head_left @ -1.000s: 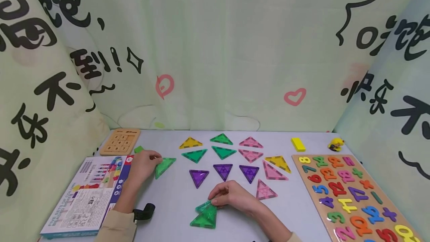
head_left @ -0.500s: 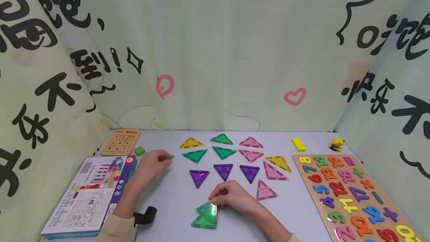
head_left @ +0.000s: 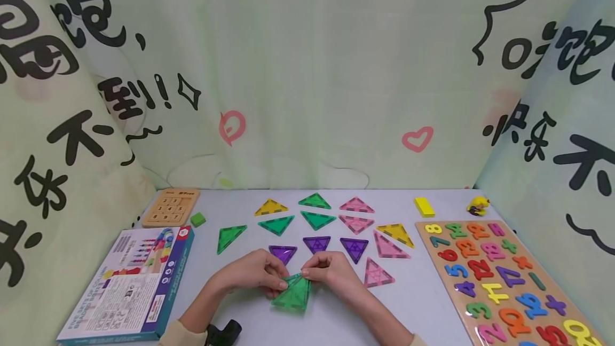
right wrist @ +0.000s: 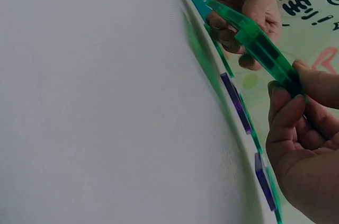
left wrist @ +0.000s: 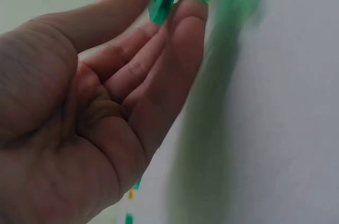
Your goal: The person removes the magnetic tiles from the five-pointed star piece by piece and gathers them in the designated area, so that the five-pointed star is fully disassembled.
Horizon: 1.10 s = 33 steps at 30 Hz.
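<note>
In the head view, my right hand [head_left: 333, 274] pinches the upper corner of a small stack of translucent green triangular magnetic tiles [head_left: 294, 295]. My left hand [head_left: 254, 273] grips the left side of the same tiles between thumb and fingers. The right wrist view shows the green tiles [right wrist: 265, 49] edge-on, lifted off the table between both hands. Up close in the left wrist view, a green tile edge [left wrist: 163, 1] sits at the left fingertips. Just beyond the hands lie purple triangle tiles [head_left: 283, 253], the nearest partly covered by the left hand.
More triangles lie behind: a green tile [head_left: 231, 238], a yellow tile [head_left: 271, 207] and a pink tile [head_left: 378, 273] among several. A box [head_left: 127, 282] and a wooden number board [head_left: 172, 207] stand left. A colourful number puzzle [head_left: 504, 282] occupies the right.
My left hand has left the green triangle at the left, which lies on the table, and moved right and nearer to grip the green tiles. My right hand keeps its pinch.
</note>
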Available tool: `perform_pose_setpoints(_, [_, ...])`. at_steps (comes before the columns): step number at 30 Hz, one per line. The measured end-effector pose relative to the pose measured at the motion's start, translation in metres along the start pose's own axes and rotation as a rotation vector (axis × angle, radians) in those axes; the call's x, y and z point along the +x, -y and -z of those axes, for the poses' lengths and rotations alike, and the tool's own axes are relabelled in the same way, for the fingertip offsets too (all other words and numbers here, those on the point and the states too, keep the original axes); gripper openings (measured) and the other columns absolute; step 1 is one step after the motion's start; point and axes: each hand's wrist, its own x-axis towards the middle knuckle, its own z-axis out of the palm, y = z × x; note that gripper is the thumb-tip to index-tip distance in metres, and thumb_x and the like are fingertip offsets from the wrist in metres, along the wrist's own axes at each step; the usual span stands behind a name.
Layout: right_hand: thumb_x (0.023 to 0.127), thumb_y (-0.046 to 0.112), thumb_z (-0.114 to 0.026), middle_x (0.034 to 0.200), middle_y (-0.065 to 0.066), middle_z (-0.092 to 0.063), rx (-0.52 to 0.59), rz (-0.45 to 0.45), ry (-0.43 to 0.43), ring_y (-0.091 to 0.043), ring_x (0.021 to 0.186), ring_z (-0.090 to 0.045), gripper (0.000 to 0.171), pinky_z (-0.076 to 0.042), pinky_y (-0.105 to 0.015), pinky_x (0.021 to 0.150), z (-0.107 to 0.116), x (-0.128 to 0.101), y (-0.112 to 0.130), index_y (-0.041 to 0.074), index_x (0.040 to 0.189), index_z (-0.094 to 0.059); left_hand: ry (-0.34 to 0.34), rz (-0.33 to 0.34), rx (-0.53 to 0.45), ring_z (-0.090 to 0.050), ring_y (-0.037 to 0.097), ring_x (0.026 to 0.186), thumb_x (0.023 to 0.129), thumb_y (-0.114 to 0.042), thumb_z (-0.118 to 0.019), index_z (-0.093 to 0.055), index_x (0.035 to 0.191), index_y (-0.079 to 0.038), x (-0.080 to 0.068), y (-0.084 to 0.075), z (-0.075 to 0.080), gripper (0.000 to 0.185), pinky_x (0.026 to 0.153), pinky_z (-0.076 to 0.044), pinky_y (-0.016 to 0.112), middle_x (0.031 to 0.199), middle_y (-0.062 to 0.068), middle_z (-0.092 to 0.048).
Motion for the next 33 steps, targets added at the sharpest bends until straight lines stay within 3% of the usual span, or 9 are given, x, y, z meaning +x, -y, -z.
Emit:
perform_pose_setpoints(6, [0.086,0.016,-0.077,0.083,0.001,-0.072,0.013,0.005,-0.022,-0.008,0.073,-0.058,0.026,-0.052,-0.020,0.066,-0.003,0.000,0.000,-0.007,0.098,-0.072,0.008,0.001,0.013,-0.065,0.009,0.067,0.083,-0.019,-0.080,-0.071,0.111,-0.007,0.003,0.003,-0.004,0.032,0.071,-0.053,0.025,0.075,0.002,-0.073])
perform_pose_setpoints(11, [0.087,0.013,-0.075,0.088,-0.003,-0.074,0.043,0.006,0.011,-0.007,0.077,-0.064,0.026,-0.055,-0.020,0.071,-0.002,0.000,-0.001,-0.008,0.102,-0.071,-0.001,0.000,-0.004,-0.066,0.009,0.071,0.082,-0.013,-0.080,-0.071,0.111,-0.006,0.003,0.004,-0.004,0.031,0.073,-0.053,0.025,0.077,0.004,-0.074])
perform_pose_setpoints(17, [0.090,0.007,-0.070,0.100,-0.012,-0.074,0.085,0.038,0.102,-0.009,0.084,-0.068,0.027,-0.057,-0.022,0.076,0.002,0.000,-0.002,-0.010,0.111,-0.068,-0.012,-0.019,-0.017,-0.069,0.010,0.076,0.084,-0.010,-0.078,-0.071,0.114,-0.003,-0.003,0.007,0.007,0.032,0.079,-0.056,0.028,0.082,0.006,-0.076])
perform_pose_setpoints(21, [0.089,0.006,-0.070,0.101,-0.013,-0.074,0.055,0.024,0.083,-0.009,0.083,-0.066,0.026,-0.056,-0.022,0.075,0.002,0.000,-0.002,-0.008,0.110,-0.069,-0.028,-0.030,-0.032,-0.070,0.011,0.077,0.084,-0.011,-0.078,-0.072,0.112,-0.003,-0.009,0.010,0.019,0.029,0.078,-0.058,0.029,0.085,0.007,-0.076])
perform_pose_setpoints(25, [0.087,0.008,-0.070,0.100,-0.009,-0.075,0.030,-0.035,0.076,-0.007,0.080,-0.064,0.025,-0.054,-0.022,0.073,0.005,0.001,-0.004,-0.005,0.109,-0.071,-0.136,-0.020,-0.019,-0.069,0.011,0.077,0.087,-0.015,-0.076,-0.072,0.108,-0.003,-0.019,0.016,0.039,0.025,0.074,-0.057,0.027,0.085,0.004,-0.075])
perform_pose_setpoints(29, [0.088,0.010,-0.069,0.092,-0.004,-0.074,0.035,-0.081,0.141,-0.007,0.076,-0.063,0.025,-0.054,-0.023,0.072,0.005,0.001,-0.007,-0.005,0.108,-0.070,-0.336,0.020,0.057,-0.066,0.013,0.078,0.088,-0.014,-0.074,-0.072,0.106,-0.002,-0.031,0.024,0.056,0.022,0.070,-0.055,0.029,0.085,0.004,-0.072])
perform_pose_setpoints(33, [0.088,0.011,-0.069,0.086,-0.002,-0.072,0.016,-0.084,0.170,-0.009,0.073,-0.062,0.025,-0.053,-0.024,0.070,0.003,0.001,-0.008,-0.005,0.107,-0.070,-0.508,0.109,0.164,-0.062,0.014,0.077,0.086,-0.014,-0.076,-0.073,0.102,-0.006,-0.035,0.030,0.061,0.018,0.068,-0.051,0.028,0.084,0.002,-0.071])
